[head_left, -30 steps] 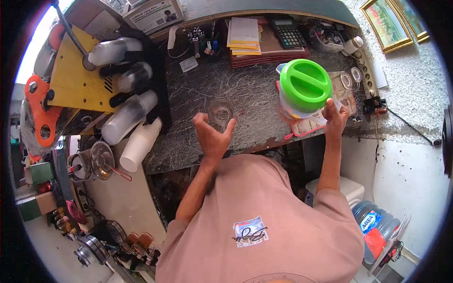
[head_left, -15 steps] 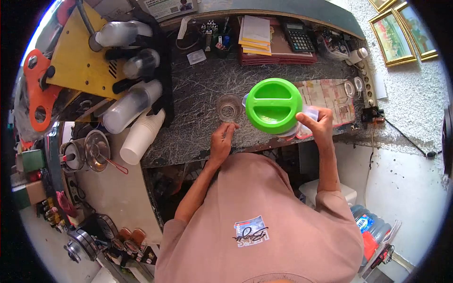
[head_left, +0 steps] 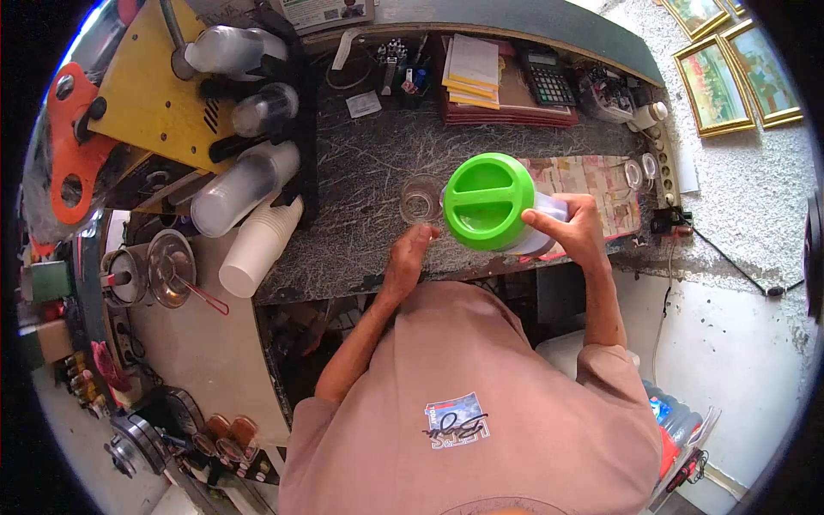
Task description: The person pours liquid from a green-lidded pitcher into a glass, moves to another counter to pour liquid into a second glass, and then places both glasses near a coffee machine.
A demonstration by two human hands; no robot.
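My right hand (head_left: 580, 228) grips the handle of a clear plastic pitcher (head_left: 541, 244) with a bright green lid (head_left: 487, 202). The pitcher is held tilted to the left over the table, its spout side close to a clear drinking glass (head_left: 421, 201). That glass stands on the dark, scratched tabletop. My left hand (head_left: 407, 259) lies at the glass's near side with the fingers curled and pressed together. Whether it touches the glass, or has something small between the fingertips, I cannot make out. Any liquid at the spout is hidden.
Stacked plastic cups (head_left: 249, 189) and white paper cups (head_left: 257, 249) jut from a yellow machine (head_left: 163, 94) on the left. Red folders (head_left: 515, 115) with envelopes and a calculator (head_left: 549, 81) lie at the back. A patterned mat (head_left: 592, 184) and a power strip (head_left: 669, 172) are on the right.
The pitcher has tipped further leftward, showing more of its side below the green lid. My left hand stays beside the glass. The whole view has shifted slightly.
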